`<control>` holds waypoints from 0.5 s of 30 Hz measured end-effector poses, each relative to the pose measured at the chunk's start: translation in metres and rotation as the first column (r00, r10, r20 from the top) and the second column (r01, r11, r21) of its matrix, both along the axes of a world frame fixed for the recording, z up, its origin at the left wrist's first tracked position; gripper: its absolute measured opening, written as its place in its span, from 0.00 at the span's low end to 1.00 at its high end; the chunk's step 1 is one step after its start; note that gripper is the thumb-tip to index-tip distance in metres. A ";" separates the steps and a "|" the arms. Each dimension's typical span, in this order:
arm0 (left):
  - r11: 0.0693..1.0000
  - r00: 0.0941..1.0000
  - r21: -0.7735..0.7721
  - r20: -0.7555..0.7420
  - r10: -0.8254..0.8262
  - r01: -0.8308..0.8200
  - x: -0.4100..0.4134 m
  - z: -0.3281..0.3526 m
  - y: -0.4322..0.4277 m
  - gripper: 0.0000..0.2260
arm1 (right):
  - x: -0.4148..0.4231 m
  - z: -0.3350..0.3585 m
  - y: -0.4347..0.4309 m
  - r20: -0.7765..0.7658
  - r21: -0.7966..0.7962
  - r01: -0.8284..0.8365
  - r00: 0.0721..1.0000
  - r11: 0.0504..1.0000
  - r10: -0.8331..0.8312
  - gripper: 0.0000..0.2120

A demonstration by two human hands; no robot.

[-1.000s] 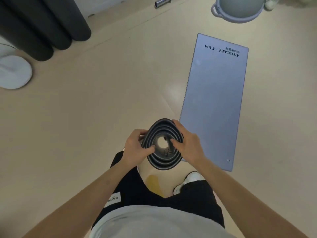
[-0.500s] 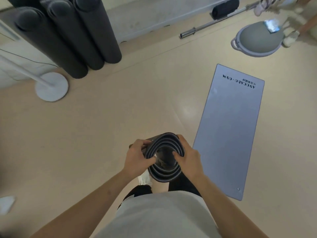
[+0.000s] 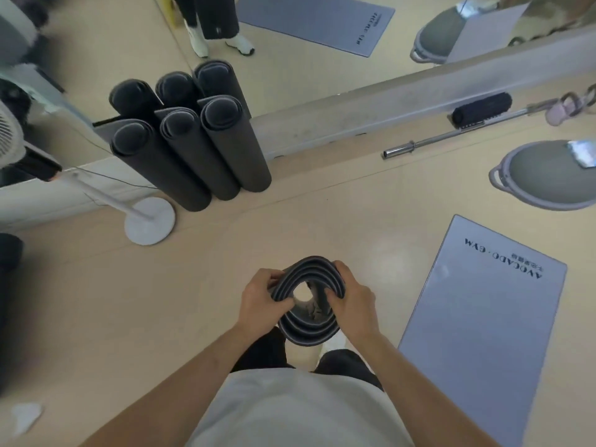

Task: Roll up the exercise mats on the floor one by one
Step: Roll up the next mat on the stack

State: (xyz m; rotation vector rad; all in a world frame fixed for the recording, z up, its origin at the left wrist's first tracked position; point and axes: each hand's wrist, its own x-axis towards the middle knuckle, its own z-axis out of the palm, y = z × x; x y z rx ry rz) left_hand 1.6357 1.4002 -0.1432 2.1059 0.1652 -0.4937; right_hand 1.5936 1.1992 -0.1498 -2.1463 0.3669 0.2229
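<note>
We hold the roll (image 3: 309,333), left hand (image 3: 261,301) and right hand (image 3: 354,301) each clamped on its rim, thumbs seemingly inside. A mat (image 3: 483,333) lies right of it.

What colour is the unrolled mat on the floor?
The unrolled mat is pale grey with dark lettering; head view.

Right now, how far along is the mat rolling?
Done: three rolled dark mats stand against the mirror. In hand: a fourth rolled mat, gripped end-up by the left hand and right hand. Left: one grey mat lies flat on the floor at right.
</note>
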 end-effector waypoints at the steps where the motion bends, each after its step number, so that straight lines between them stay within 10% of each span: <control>1: 1.000 1.000 -0.005 0.003 0.020 -0.020 0.016 0.001 -0.008 0.21 | 0.021 0.005 -0.008 0.007 -0.024 -0.022 1.000 0.999 0.022 0.21; 15: 0.993 1.000 -0.117 -0.002 -0.025 0.025 0.320 -0.040 -0.042 0.22 | 0.324 -0.003 -0.044 -0.059 -0.168 -0.036 0.998 0.985 0.026 0.21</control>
